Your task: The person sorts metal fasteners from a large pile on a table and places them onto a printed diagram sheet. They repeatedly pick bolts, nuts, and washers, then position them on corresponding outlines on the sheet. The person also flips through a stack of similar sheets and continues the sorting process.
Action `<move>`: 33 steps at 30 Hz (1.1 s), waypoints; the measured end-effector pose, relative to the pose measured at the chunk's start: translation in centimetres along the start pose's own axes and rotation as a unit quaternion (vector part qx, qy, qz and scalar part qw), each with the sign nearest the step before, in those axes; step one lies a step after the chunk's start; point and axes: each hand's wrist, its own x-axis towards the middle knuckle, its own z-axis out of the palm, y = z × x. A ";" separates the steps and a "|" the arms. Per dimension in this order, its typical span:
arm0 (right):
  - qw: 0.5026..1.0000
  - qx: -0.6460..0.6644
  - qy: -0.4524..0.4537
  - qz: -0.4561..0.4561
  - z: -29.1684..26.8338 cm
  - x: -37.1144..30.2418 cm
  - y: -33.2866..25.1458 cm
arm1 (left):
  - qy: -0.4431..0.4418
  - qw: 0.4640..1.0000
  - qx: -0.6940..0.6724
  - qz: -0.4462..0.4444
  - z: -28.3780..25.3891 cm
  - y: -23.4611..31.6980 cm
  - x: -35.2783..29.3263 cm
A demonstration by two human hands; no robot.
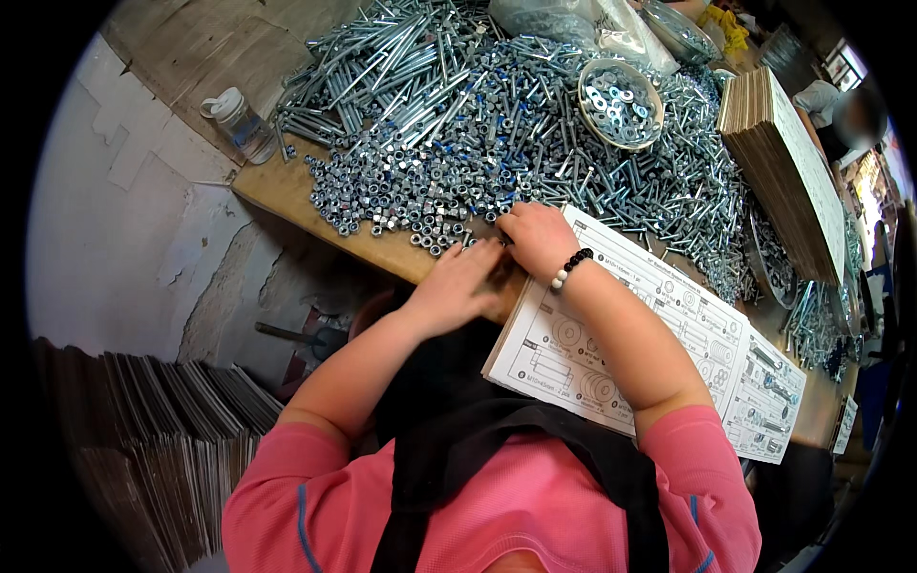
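My two hands meet at the near edge of a heap of loose hardware. My left hand (460,285) has its fingers bent inward, the tips close to several lock nuts (441,235); its thumb is blurred. My right hand (539,239), a black and white bead bracelet on its wrist, is closed with curled fingertips against the left ones. Something small and dark shows between them, too hidden to name. Beneath my right forearm lies a stack of white printed sheets (611,315) with line drawings of bolts, nuts and washers.
Long bolts (411,72) and shorter bolts (688,191) cover the wooden table (296,205). A round bowl (621,105) holds washers. A clear bottle (244,124) stands at the left. A tall card stack (783,162) is at the right; more flat cardboard (172,449) stands lower left.
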 end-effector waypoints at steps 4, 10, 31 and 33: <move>0.998 0.045 -0.047 0.003 0.2 0.0 -0.2 | 0.222 0.919 -0.320 -0.062 -2.6 -3.1 -0.2; 0.988 0.079 -0.124 0.049 0.4 0.3 -2.4 | 0.152 0.987 0.003 -0.054 -2.0 -1.8 -0.5; 0.994 0.107 0.011 -0.003 -1.1 -0.6 -1.6 | 0.183 0.957 0.157 -0.164 0.3 -0.4 -0.1; 0.987 0.148 0.057 0.020 -3.8 -2.4 -0.3 | 0.164 0.960 0.181 -0.135 0.4 0.3 0.0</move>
